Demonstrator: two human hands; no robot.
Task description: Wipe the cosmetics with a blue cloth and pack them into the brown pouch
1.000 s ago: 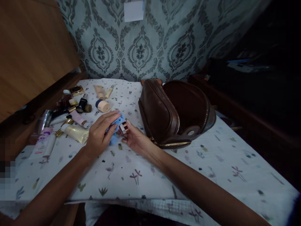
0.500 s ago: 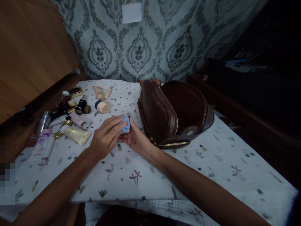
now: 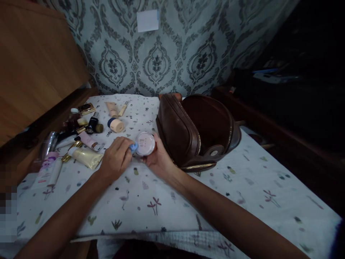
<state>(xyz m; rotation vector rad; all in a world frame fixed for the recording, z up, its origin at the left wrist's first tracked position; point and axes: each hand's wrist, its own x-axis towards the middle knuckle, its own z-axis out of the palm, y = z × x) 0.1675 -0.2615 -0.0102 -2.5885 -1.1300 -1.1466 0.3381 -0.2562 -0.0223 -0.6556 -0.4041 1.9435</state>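
My right hand (image 3: 159, 158) holds a round powder compact (image 3: 145, 144), its pale, clear-looking lid with faint lettering facing up. Pinched in my left hand (image 3: 115, 158) is a small blue cloth (image 3: 133, 146), bunched up at the compact's left edge. Both hands are above the patterned white cloth (image 3: 145, 223) covering the table. Just to the right of my right hand stands a brown leather bag (image 3: 175, 133), its zipped top gaping wide.
Cosmetics lie at the left: a gold tube (image 3: 85, 157), a pink tube (image 3: 88, 140), a dark bottle (image 3: 92, 123) and several others. A beige bottle with a navy cap (image 3: 115, 125) lies nearer the middle. Behind is a patterned wall (image 3: 156, 61); a wooden panel (image 3: 40, 61) rises at left.
My left hand has drawn the blue cloth left and slightly down, off the compact's face, so its lid now shows. The view has shifted slightly; the bag and cosmetics stay in place.
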